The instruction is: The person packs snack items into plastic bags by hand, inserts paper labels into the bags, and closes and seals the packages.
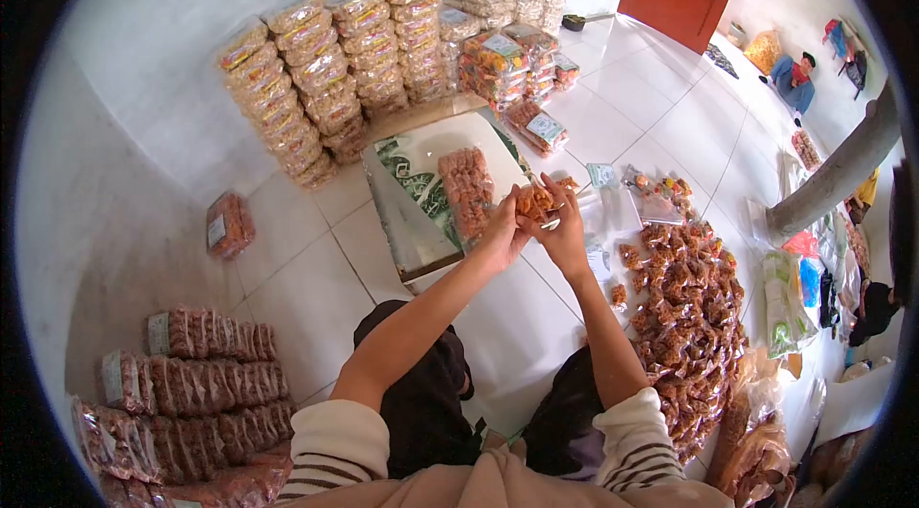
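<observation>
A: Handling what, and where?

B: Holding a small snack packet (533, 203) between the left hand (504, 228) and right hand (563, 228), above the near right edge of a low bench (400, 238).

A: And the fingers?

B: Bent round the packet from left and right, open only about as wide as the snack, tips touching.

A: Pointing which way?

B: Can't tell; ends and long axis partly covered by fingers.

A: Just left of the hands?

B: A long snack pack (466, 184), lying flat on the bench, long axis running near to far, near end angled slightly right.

A: Farther out?

B: To the right, a heap of small packets (684, 326) on the tiled floor (522, 312). Far left, tall stacks of packs (330, 67). Near left, rows of long packs (201, 374).
</observation>
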`<control>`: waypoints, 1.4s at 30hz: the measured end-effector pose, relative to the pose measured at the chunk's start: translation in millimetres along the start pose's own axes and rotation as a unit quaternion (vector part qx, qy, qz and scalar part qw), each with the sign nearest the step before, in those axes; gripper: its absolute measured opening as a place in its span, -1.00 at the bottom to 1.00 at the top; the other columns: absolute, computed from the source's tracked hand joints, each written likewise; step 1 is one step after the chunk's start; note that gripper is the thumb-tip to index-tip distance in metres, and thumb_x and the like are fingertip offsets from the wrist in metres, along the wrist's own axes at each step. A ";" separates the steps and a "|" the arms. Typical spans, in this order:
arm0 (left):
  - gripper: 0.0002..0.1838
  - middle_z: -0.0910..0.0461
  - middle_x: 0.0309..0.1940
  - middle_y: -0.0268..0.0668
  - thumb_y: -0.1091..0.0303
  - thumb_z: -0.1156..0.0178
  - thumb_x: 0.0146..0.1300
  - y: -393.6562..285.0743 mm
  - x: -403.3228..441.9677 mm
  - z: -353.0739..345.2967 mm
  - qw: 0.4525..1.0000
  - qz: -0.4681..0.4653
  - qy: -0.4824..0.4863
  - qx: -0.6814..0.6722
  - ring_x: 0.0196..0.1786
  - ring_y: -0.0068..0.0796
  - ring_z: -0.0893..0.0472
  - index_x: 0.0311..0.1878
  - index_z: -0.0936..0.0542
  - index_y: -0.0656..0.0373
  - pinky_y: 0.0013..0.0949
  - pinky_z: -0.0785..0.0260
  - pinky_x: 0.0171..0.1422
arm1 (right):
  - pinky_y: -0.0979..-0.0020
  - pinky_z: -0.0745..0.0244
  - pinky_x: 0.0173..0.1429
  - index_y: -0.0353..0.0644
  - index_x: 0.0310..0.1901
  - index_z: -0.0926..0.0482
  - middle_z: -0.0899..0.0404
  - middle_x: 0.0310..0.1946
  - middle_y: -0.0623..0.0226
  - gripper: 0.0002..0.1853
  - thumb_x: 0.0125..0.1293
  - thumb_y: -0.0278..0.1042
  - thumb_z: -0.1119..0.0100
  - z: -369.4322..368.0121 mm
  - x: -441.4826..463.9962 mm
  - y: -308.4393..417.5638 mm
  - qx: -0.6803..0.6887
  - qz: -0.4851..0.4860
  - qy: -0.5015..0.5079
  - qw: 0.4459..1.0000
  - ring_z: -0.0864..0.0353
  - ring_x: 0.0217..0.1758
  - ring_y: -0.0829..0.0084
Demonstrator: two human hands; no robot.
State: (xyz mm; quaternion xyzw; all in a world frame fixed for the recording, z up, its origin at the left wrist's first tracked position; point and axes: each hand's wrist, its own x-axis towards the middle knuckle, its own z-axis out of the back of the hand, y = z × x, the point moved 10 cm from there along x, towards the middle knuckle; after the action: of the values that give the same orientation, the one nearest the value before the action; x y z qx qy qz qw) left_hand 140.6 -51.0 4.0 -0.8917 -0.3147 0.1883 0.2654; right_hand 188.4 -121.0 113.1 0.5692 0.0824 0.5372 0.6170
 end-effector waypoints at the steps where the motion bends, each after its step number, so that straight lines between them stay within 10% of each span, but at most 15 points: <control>1: -0.62 -0.46 -0.15 -0.32 0.06 0.23 0.34 1.3 -1.4 1.4 1.000 0.000 0.000 0.001 -0.13 -0.56 -0.48 -0.03 -0.36 0.15 -0.53 -0.40 -0.12 | 0.38 -0.45 -0.10 -0.15 0.03 -0.41 -0.35 -0.11 0.17 -0.38 -0.19 -0.47 -0.37 1.1 -0.7 5.2 0.000 0.000 -0.001 1.000 -0.41 -0.10 0.31; 4: -0.67 -0.46 -0.27 -0.35 0.06 0.15 0.31 -10.1 -9.3 -4.5 0.997 -0.062 0.017 0.051 -0.26 -0.57 -0.49 -0.11 -0.37 0.14 -0.52 -0.41 -0.20 | 0.33 -0.44 -0.06 -0.19 0.06 -0.37 -0.44 -0.16 0.13 -0.34 -0.19 -0.48 -0.36 -0.1 -3.3 -2.9 0.113 -0.056 -0.001 0.992 -0.45 -0.08 0.30; 9: -0.53 -0.35 -0.12 -0.30 -0.05 0.08 0.26 -12.9 -14.3 14.4 0.982 -0.090 -0.116 0.115 -0.10 -0.53 -0.42 0.04 -0.16 0.09 -0.43 -0.33 -0.07 | 0.36 -0.45 -0.09 -0.29 0.01 -0.39 -0.49 -0.17 0.12 -0.39 -0.19 -0.52 -0.35 -7.4 -7.1 -0.8 -0.102 0.038 0.044 0.993 -0.51 -0.16 0.27; 21: -0.49 -0.33 -0.13 -0.24 -0.09 0.07 0.23 -20.9 8.8 55.6 0.962 -0.077 -0.029 0.260 -0.06 -0.49 -0.41 0.02 -0.20 0.13 -0.44 -0.27 0.00 | 0.39 -0.48 -0.22 -0.31 -0.11 -0.43 -0.55 -0.32 0.13 -0.50 -0.16 -0.42 -0.36 -13.9 -15.3 -40.0 -0.041 -0.031 0.069 0.996 -0.57 -0.32 0.31; 22: -0.39 -0.32 -0.06 -0.16 -0.10 -0.08 0.12 -47.0 32.4 89.4 0.813 -0.280 -0.093 0.502 0.03 -0.35 -0.36 0.08 -0.20 0.13 -0.31 -0.23 0.02 | 0.39 -0.47 -0.24 -0.31 -0.14 -0.45 -0.55 -0.34 0.12 -0.53 -0.15 -0.40 -0.36 -0.3 -13.2 -50.8 -0.077 -0.013 -0.003 0.997 -0.57 -0.33 0.33; 23: -0.39 -0.32 -0.06 -0.16 -0.10 -0.08 0.12 -54.5 19.4 90.4 0.814 -0.275 -0.096 0.502 0.03 -0.35 -0.36 0.08 -0.20 0.13 -0.31 -0.23 0.02 | 0.41 -0.46 -0.27 -0.31 -0.16 -0.46 -0.54 -0.40 0.14 -0.57 -0.12 -0.39 -0.35 14.4 -11.2 -64.0 -0.074 -0.052 -0.053 0.995 -0.56 -0.38 0.38; 25: -0.14 -0.21 0.07 -0.06 -0.16 -0.23 -0.07 -72.7 -31.4 51.7 0.483 -0.375 -0.057 0.789 0.13 -0.12 -0.23 0.19 -0.12 0.11 -0.03 -0.13 0.10 | 0.47 -0.41 -0.29 -0.33 -0.19 -0.46 -0.54 -0.42 0.20 -0.62 -0.04 -0.35 -0.31 47.0 -16.9 -93.1 -0.047 -0.149 -0.178 0.972 -0.50 -0.43 0.47; 26: 0.05 0.01 0.22 0.00 -0.20 -0.30 -0.24 -58.6 -25.4 77.1 0.519 -0.281 -0.038 0.807 0.25 0.09 -0.02 0.29 -0.01 0.03 0.26 0.08 0.17 | 0.48 -0.41 -0.23 -0.35 -0.19 -0.46 -0.55 -0.37 0.22 -0.65 0.01 -0.36 -0.27 55.0 -30.5 -113.6 0.055 -0.175 -0.237 0.954 -0.51 -0.37 0.47; 29: 0.07 0.16 0.29 0.02 -0.06 -0.33 -0.16 -9.4 -51.6 98.3 0.474 -0.039 -0.055 0.878 0.30 0.14 0.09 0.34 0.13 -0.03 0.30 0.19 0.20 | 0.47 -0.40 -0.03 -0.41 -0.12 -0.43 -0.53 -0.20 0.21 -0.71 0.15 -0.44 -0.13 42.0 -84.1 -141.8 0.314 -0.179 -0.374 0.854 -0.53 -0.17 0.42; 34: 0.03 0.23 0.31 -0.03 0.07 -0.34 -0.15 17.4 -60.6 102.2 0.486 -0.188 -0.105 0.847 0.31 0.16 0.14 0.34 0.10 -0.14 0.39 0.24 0.17 | 0.58 -0.39 -0.14 -0.40 0.05 -0.37 -0.51 -0.11 0.13 -0.63 0.16 -0.63 -0.01 -38.0 -207.8 -164.1 0.301 -0.278 -0.301 0.861 -0.53 -0.11 0.40; 42: -0.23 0.18 0.31 -0.19 0.20 -0.26 -0.03 12.9 -46.6 102.0 0.520 -0.262 -0.144 0.800 0.32 0.10 0.12 0.28 -0.13 -0.28 0.43 0.17 0.14 | 0.57 -0.33 -0.18 -0.36 -0.10 -0.44 -0.53 -0.29 0.33 -0.64 0.09 -0.37 -0.23 -73.4 -221.2 -160.6 0.261 -0.424 -0.265 0.826 -0.49 -0.28 0.54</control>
State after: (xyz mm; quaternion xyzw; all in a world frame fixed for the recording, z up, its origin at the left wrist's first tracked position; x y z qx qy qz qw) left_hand 61.2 -54.2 -76.2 -0.1415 -0.2843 0.4091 0.8554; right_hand 137.0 -207.2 -151.5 0.7387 0.2861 0.0093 0.6102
